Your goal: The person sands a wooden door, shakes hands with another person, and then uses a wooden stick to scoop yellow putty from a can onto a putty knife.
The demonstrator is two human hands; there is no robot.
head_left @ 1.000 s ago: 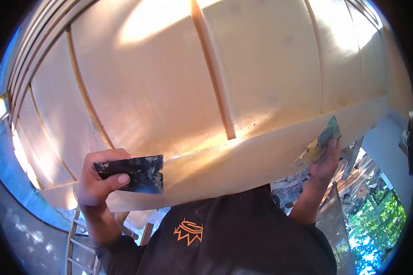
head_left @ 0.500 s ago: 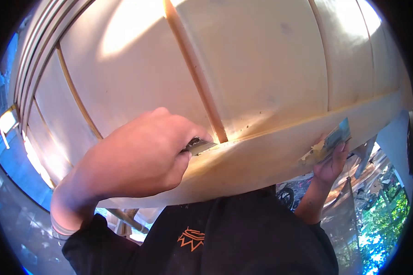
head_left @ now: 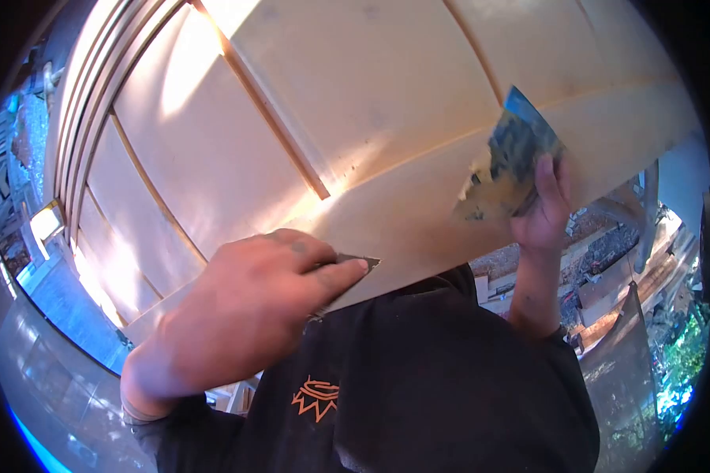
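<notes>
My left hand is closed on a small flat scraper, whose dark blade edge shows past the fingertips. It is near the lower edge of a curved, cream-coloured panelled surface that looks like a boat hull. To the right, my right hand grips a flat, blue-tipped board smeared with dark and tan putty. That board is held up in front of the hull. Between the hands, a brown wooden rib ends just above the lengthwise seam. My left palm and most of the scraper are hidden.
More ribs cross the hull, and several long strips curve along its left side. A lamp-like bright box is at far left. Wood pieces and clutter lie below at right, near a hanging grey sheet.
My left hand has drawn the scraper down and away from the seam at the rib's end. My right hand has brought the putty board up and leftward. The view has shifted.
</notes>
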